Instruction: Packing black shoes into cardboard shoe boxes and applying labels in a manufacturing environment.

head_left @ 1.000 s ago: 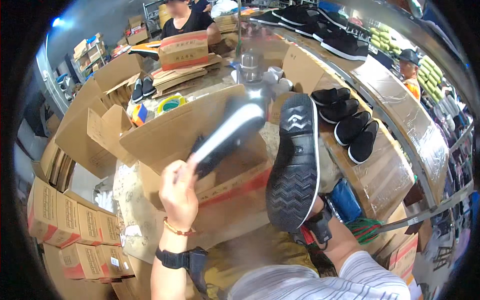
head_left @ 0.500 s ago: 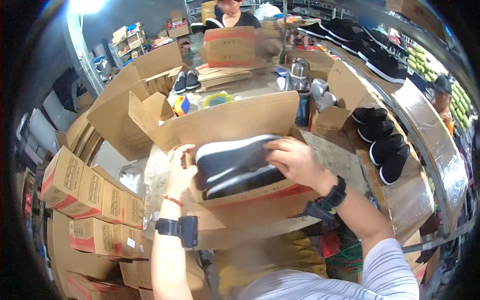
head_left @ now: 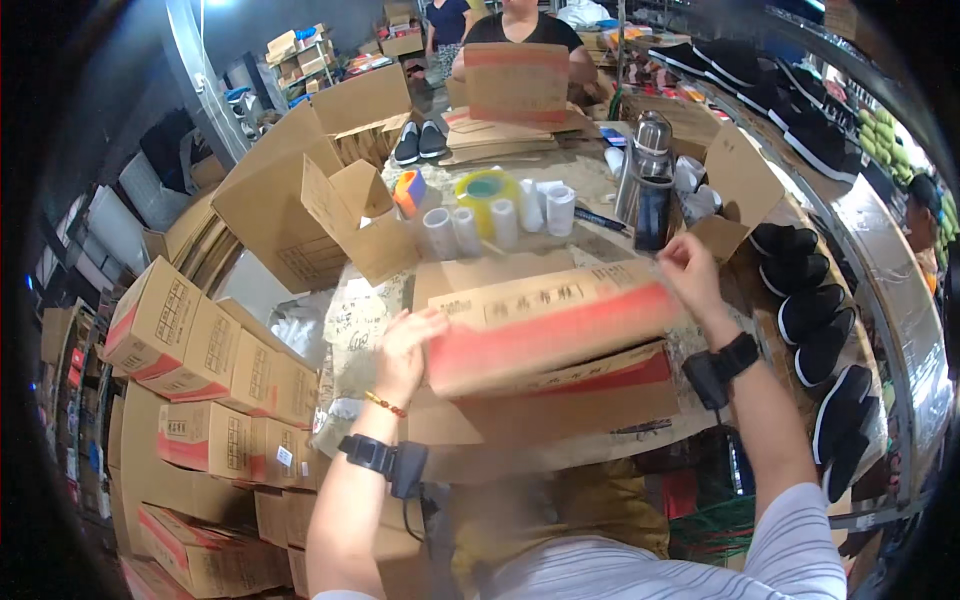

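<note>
A brown cardboard shoe box (head_left: pixel 600 385) lies on the table before me. Its wide lid flap (head_left: pixel 545 325), with a broad red band, slants down over the opening and blurs with motion. At the flap's left edge, the fingers of my left hand (head_left: pixel 405 350) are closed on it. My right hand (head_left: pixel 693 280) is at the flap's far right corner, thumb and fingers pinched together there. Whatever lies inside the box is hidden beneath the flap.
White rolls (head_left: pixel 505 222), a yellow tape roll (head_left: pixel 488 195) and a steel flask (head_left: pixel 652 150) stand beyond the box. Black shoes (head_left: pixel 810 312) line the right shelf. Closed boxes (head_left: pixel 180 330) are stacked at left. Across the table, a person holds a carton (head_left: pixel 515 85).
The upright lid flap has come down toward me, covering the black shoes that showed in the box. Both hands have left the shoes and box edge and moved to the flap's sides.
</note>
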Available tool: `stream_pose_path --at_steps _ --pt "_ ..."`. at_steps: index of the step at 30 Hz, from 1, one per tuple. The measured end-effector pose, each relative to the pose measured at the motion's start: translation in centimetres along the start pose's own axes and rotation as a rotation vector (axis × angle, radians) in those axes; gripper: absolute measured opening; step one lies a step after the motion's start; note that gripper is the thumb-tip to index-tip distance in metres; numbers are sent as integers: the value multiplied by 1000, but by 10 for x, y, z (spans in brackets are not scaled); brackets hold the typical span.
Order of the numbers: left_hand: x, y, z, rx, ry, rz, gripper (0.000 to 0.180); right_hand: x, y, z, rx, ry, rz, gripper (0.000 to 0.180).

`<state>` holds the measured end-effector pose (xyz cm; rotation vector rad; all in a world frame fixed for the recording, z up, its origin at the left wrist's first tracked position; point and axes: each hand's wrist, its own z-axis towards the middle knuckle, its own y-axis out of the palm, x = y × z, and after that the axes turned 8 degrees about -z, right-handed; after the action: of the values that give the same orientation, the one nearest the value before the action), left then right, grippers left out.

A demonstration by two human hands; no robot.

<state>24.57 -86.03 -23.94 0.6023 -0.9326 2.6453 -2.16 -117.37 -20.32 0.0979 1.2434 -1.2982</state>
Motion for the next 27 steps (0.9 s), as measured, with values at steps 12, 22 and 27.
stream_pose_path --at_steps 12,22,27 --pt "69 10 66 -923 -163 435 102 -63 11 6 -707 -526 -648 101" --pt "97 -1 -31 -419 162 357 85 -20 26 -101 -193 279 790 66" --pt "114 24 -80 734 -199 -205 70 41 13 -138 -566 293 1051 52"
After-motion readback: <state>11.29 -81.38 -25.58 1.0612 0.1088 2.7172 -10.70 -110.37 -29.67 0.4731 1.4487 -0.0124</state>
